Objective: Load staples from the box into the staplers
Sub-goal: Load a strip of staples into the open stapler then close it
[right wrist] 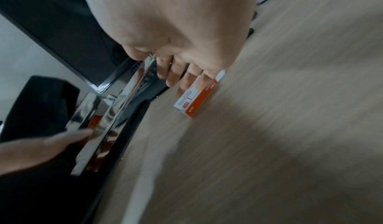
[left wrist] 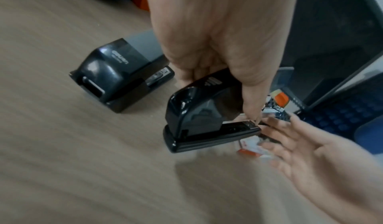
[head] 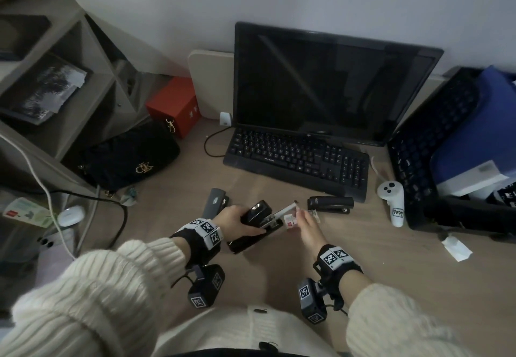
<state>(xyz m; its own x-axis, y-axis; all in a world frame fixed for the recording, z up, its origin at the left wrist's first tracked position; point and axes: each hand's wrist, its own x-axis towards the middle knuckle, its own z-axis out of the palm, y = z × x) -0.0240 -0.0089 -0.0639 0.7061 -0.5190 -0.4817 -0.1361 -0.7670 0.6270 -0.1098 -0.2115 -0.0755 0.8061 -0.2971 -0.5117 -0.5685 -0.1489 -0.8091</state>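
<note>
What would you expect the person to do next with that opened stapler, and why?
Probably take a strip of staples from the staple box. The left hand holds the black stapler with its metal rail swung open, and the right hand is over the box, fingers at the rail tip.

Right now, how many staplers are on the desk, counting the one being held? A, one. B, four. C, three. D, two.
C: the left hand holds an open stapler, a grey-topped stapler lies behind it, and a black stapler lies by the keyboard.
</note>
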